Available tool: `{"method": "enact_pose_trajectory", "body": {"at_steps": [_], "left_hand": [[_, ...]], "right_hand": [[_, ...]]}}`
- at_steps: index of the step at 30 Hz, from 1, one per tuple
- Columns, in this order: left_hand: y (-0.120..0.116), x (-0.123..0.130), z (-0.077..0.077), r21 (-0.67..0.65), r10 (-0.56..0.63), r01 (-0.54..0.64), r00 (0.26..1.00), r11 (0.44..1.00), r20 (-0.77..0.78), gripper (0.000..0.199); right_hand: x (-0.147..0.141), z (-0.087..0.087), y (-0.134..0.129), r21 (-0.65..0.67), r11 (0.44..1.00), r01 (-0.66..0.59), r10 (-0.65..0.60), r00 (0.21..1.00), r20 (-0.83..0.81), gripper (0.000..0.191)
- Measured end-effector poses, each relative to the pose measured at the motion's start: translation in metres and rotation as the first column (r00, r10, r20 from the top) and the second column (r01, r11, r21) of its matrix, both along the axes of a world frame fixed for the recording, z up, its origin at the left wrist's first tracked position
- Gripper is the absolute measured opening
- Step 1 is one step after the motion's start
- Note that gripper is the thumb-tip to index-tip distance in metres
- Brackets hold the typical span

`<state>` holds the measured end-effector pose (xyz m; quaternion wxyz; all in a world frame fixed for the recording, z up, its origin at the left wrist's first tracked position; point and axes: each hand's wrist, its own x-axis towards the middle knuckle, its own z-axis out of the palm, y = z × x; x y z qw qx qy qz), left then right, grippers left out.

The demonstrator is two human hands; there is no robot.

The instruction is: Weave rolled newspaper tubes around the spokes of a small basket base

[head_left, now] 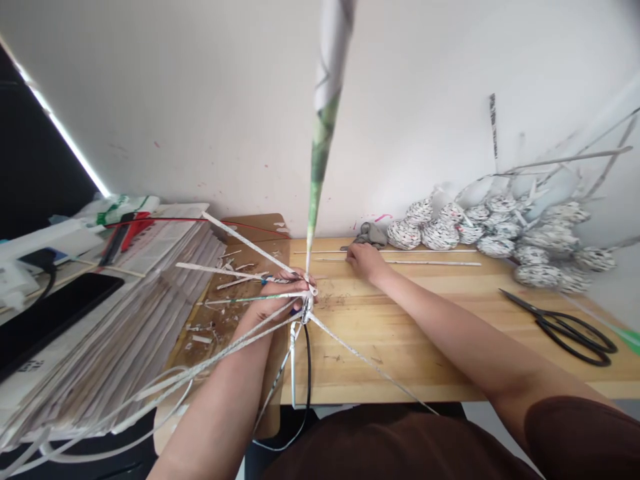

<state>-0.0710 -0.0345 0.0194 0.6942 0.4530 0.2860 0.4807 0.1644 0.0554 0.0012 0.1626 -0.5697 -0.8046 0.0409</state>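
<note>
My left hand (285, 291) is wrapped round the hub of a bundle of rolled paper strips (306, 308). The strips spread from it in several directions, and one printed strip (320, 140) rises steeply towards the camera. My right hand (364, 261) reaches to the back of the wooden table, its fingers bent down beside a crumpled grey cloth (371, 235). Two thin paper sticks (435, 263) lie near these fingers, which are pressed together; what they hold, if anything, is too small to make out.
Woven paper balls (440, 233) line the wall at the back right. Black scissors (565, 327) lie at the right. A paper stack (130, 333) with a black phone (60, 320) and red-handled tool (134, 230) fills the left. Paper scraps (201, 339) litter the brown board.
</note>
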Motion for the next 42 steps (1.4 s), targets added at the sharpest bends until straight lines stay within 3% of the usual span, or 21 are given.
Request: {"method": "enact_pose_trajectory", "body": {"at_steps": [3, 6, 14, 19, 36, 42], "left_hand": [[0.000, 0.002, 0.003, -0.029, 0.044, -0.044, 0.999, 0.999, 0.001, 0.032], [0.000, 0.004, 0.005, -0.067, 0.091, -0.090, 0.996, 0.994, 0.021, 0.031], [0.008, 0.006, -0.005, -0.062, 0.206, -0.207, 0.978, 0.976, -0.023, 0.029], [0.011, 0.007, -0.009, -0.047, 0.253, -0.255, 0.966, 0.966, -0.049, 0.030], [0.011, 0.008, -0.012, 0.009, 0.310, -0.311, 0.945, 0.950, -0.105, 0.029], [0.006, 0.010, -0.004, 0.004, 0.298, -0.300, 0.945, 0.954, -0.138, 0.029]], "right_hand": [[0.001, 0.004, -0.009, 0.006, 0.999, -0.045, 0.045, 0.996, -0.078, 0.015], [0.008, 0.016, -0.023, 0.117, 0.980, -0.163, 0.181, 0.968, -0.172, 0.018], [0.038, 0.084, -0.096, 0.381, 0.879, -0.287, 0.322, 0.946, -0.029, 0.018], [0.045, 0.113, -0.134, 0.476, 0.830, -0.292, 0.305, 0.951, 0.051, 0.017], [0.031, 0.121, -0.145, 0.403, 0.856, -0.325, 0.259, 0.942, 0.212, 0.024], [0.032, 0.118, -0.144, 0.383, 0.862, -0.334, 0.250, 0.935, 0.253, 0.023]]}}
